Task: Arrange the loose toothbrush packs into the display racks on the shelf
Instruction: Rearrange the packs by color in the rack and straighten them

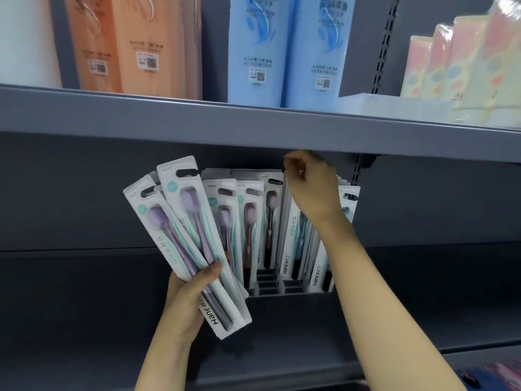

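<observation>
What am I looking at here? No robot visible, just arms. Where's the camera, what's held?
No robot: a person is stocking a shop shelf, filmed by one wide-angle camera on their head, looking forward and down. The left hand grips a fan of loose toothbrush packs by their lower ends. The right hand reaches up over the display rack, fingers curled at the top of the packs standing in it; whether it pinches one is unclear. The rack sits on the lower grey shelf. On the upper shelf stand orange bottles and blue bottles.

Left grip clenched (right curled)
</observation>
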The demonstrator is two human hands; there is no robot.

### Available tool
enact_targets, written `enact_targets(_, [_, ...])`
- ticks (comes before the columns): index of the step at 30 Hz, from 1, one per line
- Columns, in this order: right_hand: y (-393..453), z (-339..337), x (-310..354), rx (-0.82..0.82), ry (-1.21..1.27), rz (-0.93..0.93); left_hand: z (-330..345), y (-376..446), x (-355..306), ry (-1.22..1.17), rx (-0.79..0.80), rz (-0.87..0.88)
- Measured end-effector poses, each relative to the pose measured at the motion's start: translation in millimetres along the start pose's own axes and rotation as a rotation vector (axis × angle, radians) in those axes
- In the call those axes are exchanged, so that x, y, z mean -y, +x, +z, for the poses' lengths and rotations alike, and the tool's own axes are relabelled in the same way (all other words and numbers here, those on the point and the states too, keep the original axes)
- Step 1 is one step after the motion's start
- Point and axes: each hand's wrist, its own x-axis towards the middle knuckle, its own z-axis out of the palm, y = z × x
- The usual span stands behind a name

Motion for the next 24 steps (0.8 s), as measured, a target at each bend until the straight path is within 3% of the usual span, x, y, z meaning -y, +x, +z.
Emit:
enact_targets(4, [21,10,-12,0.169,-0.387,-0.110,3,-1,-3,0.007,-0.005,0.013])
enact_targets(10, [27,23,-24,0.338,-0.477,-0.103,-4,0,1,-0.016,-0.039,-0.049])
enact_targets(15, [17,33,-29,0.251,-0.585,-0.115,-6,-1,2,-0.007,-0.049,-0.055])
enact_targets(24, [15,37,-28,0.269,-0.643,-0.108,-9,2,-1,0.023,-0.057,-0.038])
